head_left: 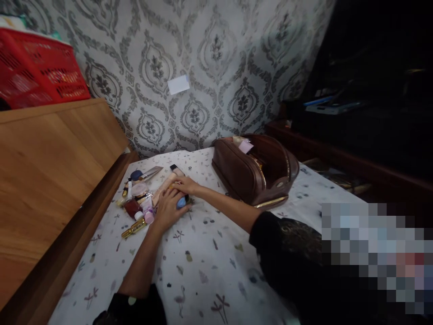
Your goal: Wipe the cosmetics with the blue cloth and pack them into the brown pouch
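A pile of cosmetics lies on the white printed cloth (203, 253). My left hand (168, 211) rests on the right side of the pile, fingers spread and thumb out, beside a small blue item (181, 202). Just beyond it, my right hand (186, 185) reaches in with bent fingers. Its fingertips close on something small and partly yellow that the hands mostly hide. Near them lie a long pale-pink tube or pouch (165, 186), a purple-white tube (148, 210), a dark red bottle (132, 208), a gold tube (134, 228) and a round blue-topped item (136, 175).
A brown zipped toiletry bag (233, 169) stands open to the right, with a few items inside. Wooden furniture (61, 149) bounds the left side, carrying a red basket (43, 67). Patterned wallpaper (216, 67) rises behind. A dark wooden unit (338, 149) lies at the right.
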The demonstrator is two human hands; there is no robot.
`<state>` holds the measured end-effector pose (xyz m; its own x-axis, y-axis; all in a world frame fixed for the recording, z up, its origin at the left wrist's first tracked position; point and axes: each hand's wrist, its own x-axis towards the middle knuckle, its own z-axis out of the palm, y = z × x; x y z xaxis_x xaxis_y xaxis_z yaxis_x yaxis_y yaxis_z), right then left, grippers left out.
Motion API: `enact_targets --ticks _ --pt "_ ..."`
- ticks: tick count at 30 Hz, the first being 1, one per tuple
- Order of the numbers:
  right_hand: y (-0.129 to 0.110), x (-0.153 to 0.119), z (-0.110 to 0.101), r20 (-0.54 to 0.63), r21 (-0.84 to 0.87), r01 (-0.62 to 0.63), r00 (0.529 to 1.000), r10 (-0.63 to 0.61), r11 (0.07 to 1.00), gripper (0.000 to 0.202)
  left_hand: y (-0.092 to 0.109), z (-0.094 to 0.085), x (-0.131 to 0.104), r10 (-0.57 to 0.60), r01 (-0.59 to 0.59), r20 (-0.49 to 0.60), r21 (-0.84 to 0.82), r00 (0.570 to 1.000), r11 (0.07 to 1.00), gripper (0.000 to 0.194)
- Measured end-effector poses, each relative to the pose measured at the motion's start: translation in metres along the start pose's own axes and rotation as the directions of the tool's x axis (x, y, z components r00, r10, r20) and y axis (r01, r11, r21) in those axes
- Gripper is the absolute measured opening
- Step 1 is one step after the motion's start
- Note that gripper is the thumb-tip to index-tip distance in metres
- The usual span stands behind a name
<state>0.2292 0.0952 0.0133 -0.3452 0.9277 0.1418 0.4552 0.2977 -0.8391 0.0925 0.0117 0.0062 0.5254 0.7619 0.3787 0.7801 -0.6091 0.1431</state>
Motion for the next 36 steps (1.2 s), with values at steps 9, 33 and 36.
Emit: enact_targets --ticks 9,33,36 --pt "-0.009 0.031 -0.001 0.304 -0.173 -0.262 0.903 0.304 0.949 0.033 -0.009 0.002 -0.002 0.046 -0.052 -0.048 -0.117 0.998 0.992 0.029" --pt "0.035 -0.121 -0.035 -0.083 0.004 0.057 0.995 -0.057 0.998 0.057 -0.006 -0.008 -0.007 -0.152 0.085 -0.23 -0.277 0.961 0.957 0.031" --pt "0.034 -0.136 -0.029 -0.103 -0.032 0.142 0.984 -0.145 0.989 0.062 0.012 -0.009 -0.004 -0.18 0.088 -0.3 -0.297 0.937 0.951 0.03"
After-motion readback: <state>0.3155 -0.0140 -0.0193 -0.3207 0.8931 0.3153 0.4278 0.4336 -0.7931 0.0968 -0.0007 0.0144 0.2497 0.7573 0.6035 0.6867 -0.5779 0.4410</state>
